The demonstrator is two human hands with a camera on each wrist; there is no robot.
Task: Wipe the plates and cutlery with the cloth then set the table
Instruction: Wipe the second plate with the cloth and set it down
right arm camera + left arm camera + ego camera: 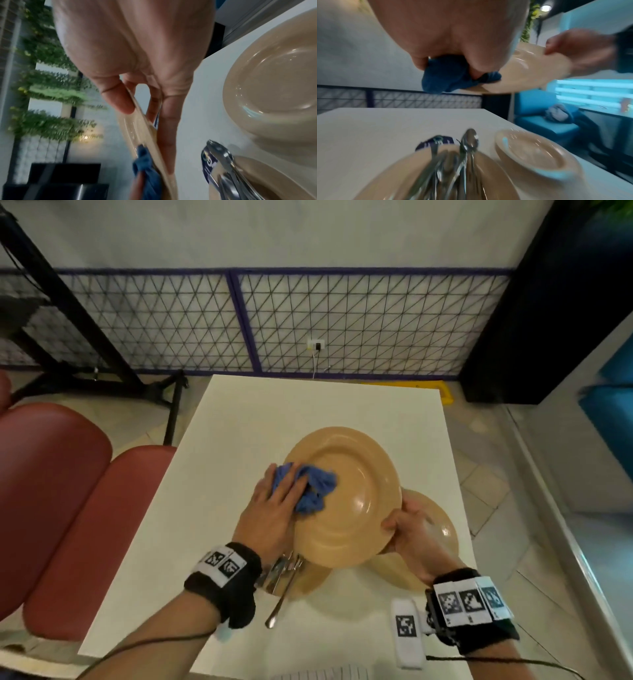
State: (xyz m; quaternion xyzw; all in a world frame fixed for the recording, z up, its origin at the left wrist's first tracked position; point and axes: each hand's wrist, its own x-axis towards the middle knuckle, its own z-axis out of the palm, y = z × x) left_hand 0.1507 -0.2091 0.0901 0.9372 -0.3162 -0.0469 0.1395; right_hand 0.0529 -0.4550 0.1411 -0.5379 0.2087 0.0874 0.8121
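A tan plate (352, 494) is held tilted above the white table (257, 412). My left hand (274, 501) grips a bunched blue cloth (308, 487) and presses it onto the plate's left inner side. My right hand (407, 529) pinches the plate's right rim, thumb (120, 97) on top and fingers underneath. In the left wrist view the cloth (447, 81) sits on the plate (530, 70). Below lies a second tan plate (388, 180) carrying several pieces of cutlery (453, 162). A third tan dish (442, 525) stands to the right, partly hidden by my right hand.
Red padded seats (61, 491) flank the table's left side. A white tagged strip (407, 631) lies near the front edge. A dark blue packet (436, 142) peeks out beneath the cutlery tips. A mesh fence (342, 320) runs behind the table.
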